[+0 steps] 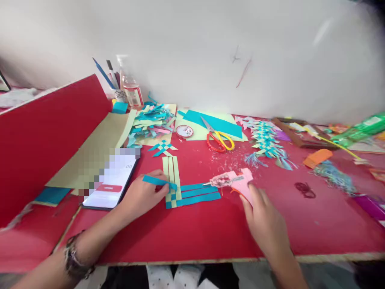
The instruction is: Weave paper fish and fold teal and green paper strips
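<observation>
My left hand (150, 192) pinches a blue paper strip (153, 180) over a partly woven piece. That woven paper piece (173, 200) lies flat on the red table, with pale green strips (171, 168) pointing away from me and blue strips (200, 193) running to the right. A pink glue gun (231, 180) is in my right hand (264, 216), my fingers wrapped round its handle. Its nozzle points left, just above the upper blue strip; whether it touches is unclear. A small woven blue and green piece (164, 147) rests behind the strips.
Behind lie scissors (218, 138), a pile of paper strips (153, 122), blue paper (213, 122) and woven pieces with tassels (264, 138). A phone (112, 180) sits by my left forearm. A bottle (132, 92) and pen cup (119, 95) stand near the wall. Dark red thread (304, 190) lies right.
</observation>
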`<state>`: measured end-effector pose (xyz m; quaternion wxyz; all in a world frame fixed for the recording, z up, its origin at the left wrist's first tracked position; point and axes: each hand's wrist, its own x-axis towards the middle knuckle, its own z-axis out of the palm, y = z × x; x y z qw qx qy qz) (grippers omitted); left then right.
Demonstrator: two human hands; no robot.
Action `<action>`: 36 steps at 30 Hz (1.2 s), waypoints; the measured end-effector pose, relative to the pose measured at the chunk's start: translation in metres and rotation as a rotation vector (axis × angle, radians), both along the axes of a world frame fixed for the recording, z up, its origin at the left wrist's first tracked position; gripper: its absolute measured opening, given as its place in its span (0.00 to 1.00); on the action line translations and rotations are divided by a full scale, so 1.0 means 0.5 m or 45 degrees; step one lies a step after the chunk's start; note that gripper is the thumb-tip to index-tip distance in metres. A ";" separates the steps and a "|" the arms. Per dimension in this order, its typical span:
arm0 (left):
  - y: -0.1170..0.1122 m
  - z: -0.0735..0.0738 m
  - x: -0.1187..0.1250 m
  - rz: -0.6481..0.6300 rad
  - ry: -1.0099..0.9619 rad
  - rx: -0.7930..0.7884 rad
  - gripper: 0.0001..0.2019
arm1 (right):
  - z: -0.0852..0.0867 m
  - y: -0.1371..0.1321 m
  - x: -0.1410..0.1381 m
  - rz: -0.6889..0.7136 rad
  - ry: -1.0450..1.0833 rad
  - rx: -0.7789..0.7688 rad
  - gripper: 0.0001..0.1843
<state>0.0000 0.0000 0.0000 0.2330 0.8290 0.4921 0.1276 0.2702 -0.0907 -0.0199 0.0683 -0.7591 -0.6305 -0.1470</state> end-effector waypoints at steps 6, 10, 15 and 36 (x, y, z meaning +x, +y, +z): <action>0.004 0.002 -0.001 0.016 -0.042 -0.007 0.11 | 0.010 -0.010 0.021 -0.069 -0.019 -0.006 0.17; 0.003 0.001 -0.001 0.024 -0.082 0.001 0.11 | 0.012 -0.013 0.022 -0.101 0.006 0.033 0.21; 0.005 -0.002 -0.002 0.007 -0.077 0.006 0.11 | 0.007 -0.006 0.000 -0.047 0.069 0.063 0.27; 0.005 -0.002 -0.002 0.013 -0.072 -0.001 0.11 | 0.002 -0.002 0.006 0.074 0.159 -0.035 0.21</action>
